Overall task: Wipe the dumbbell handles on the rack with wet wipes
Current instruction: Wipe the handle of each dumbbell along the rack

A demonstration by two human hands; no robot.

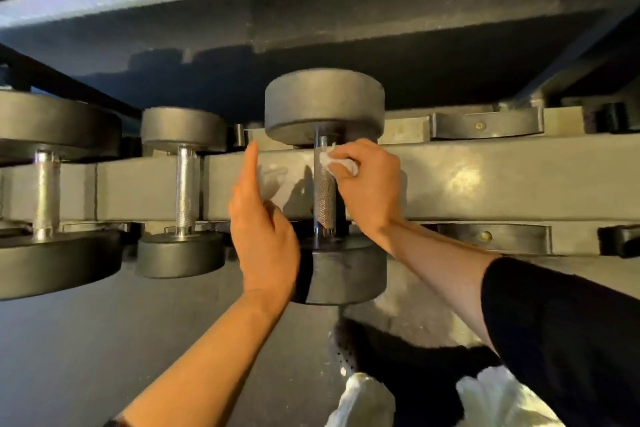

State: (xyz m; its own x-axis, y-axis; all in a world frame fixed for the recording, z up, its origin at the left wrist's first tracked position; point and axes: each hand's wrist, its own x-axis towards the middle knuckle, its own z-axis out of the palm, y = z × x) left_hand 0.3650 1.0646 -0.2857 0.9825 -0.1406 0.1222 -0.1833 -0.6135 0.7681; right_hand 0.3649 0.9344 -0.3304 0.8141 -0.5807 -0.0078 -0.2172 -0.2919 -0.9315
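A black dumbbell [323, 104] lies on the grey rack rail [485, 180] at the centre, its knurled steel handle [323, 194] running away from me. My right hand [367, 191] pinches a crumpled white wet wipe [341, 163] against the upper right side of that handle. My left hand [263, 232] is held beside the handle on its left, fingers straight and pointing up, holding nothing. Its lower part covers the near weight's left edge.
Two more dumbbells [183, 184] [45, 198] lie to the left on the same rail. Empty black cradles [485, 125] sit to the right. An upper rack shelf [311, 21] overhangs closely. White material [367, 402] and dark fabric lie at the bottom right.
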